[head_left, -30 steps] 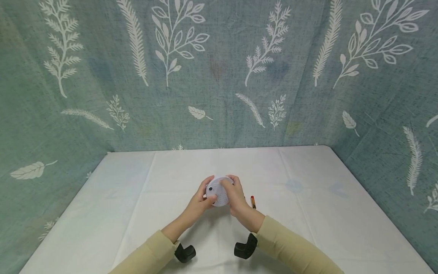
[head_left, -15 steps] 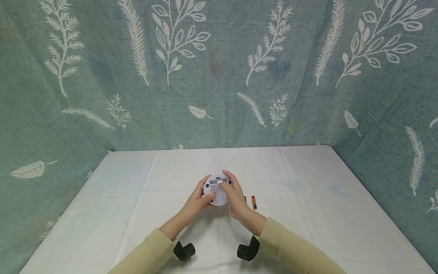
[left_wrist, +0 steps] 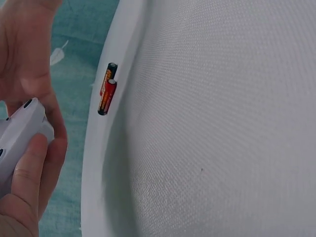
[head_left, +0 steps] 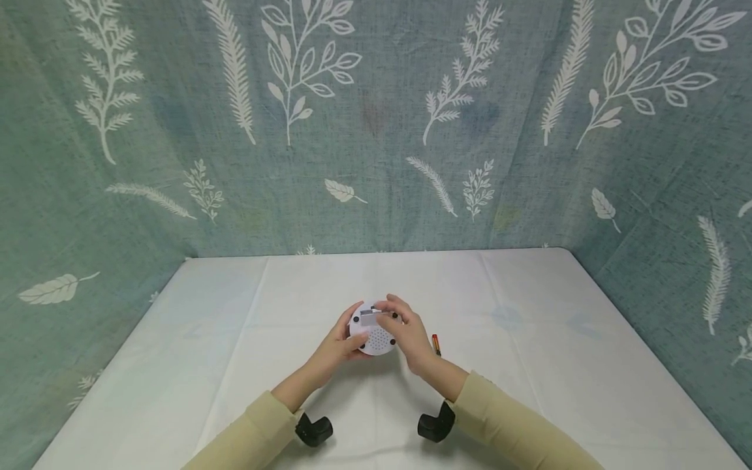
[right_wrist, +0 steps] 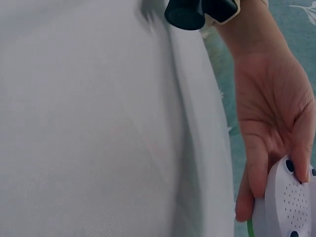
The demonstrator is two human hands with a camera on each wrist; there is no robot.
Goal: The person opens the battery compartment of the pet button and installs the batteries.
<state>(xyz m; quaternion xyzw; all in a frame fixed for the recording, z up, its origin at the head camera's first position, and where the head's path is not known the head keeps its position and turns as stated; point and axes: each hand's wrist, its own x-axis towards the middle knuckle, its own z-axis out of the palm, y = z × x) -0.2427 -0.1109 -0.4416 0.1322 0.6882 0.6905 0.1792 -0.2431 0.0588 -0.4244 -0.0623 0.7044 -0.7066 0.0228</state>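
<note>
A round white device with small black feet, a field of speaker holes and an uncovered battery compartment is held up over the table. My left hand grips its left side, thumb on the perforated face. My right hand is at its upper right, thumb over the compartment's right end and fingertips at the far edge. In the right wrist view, the right fingers lie along the rim of the white device, which has a green strip underneath. The left wrist view shows two red-and-black batteries on the table.
A white cloth covers the table. One battery shows just beyond the right wrist. Green leaf-patterned fabric hangs behind and at both sides. Black wrist mounts hang under the beige sleeves.
The battery compartment, covered a second ago, now lies uncovered. The right hand has shifted slightly right and its fingers have come over the device's far edge. The left hand keeps its grip.
</note>
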